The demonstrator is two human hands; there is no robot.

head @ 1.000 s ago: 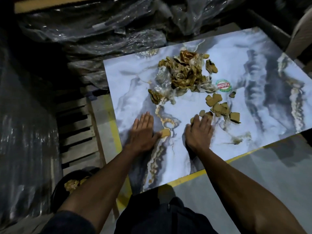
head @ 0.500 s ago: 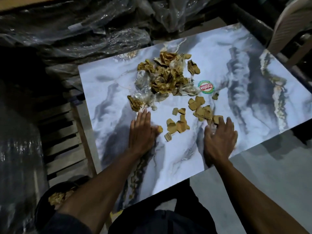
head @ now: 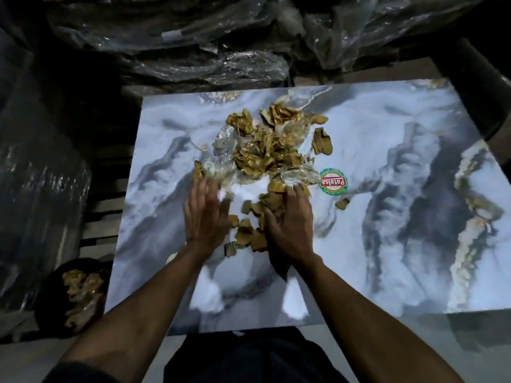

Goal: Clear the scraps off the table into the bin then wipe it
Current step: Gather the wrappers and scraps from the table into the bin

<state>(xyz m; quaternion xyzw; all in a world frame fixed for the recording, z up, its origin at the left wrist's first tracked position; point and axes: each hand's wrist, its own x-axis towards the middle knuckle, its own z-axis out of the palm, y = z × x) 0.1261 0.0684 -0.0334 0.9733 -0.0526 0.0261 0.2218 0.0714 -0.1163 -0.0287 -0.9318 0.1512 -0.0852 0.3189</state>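
Head view: the job looks early. Most scraps [head: 262,150] still lie heaped on the middle of the counter [head: 387,244], though some already sit in the bin [head: 74,297] on the floor at near left. The left hand [head: 206,214] and right hand [head: 290,228], fingers spread flat and grasping nothing, flank loose pieces. No wiping cloth shows. Motion blur smears the left fingers; the bin's rim is lost in shadow.
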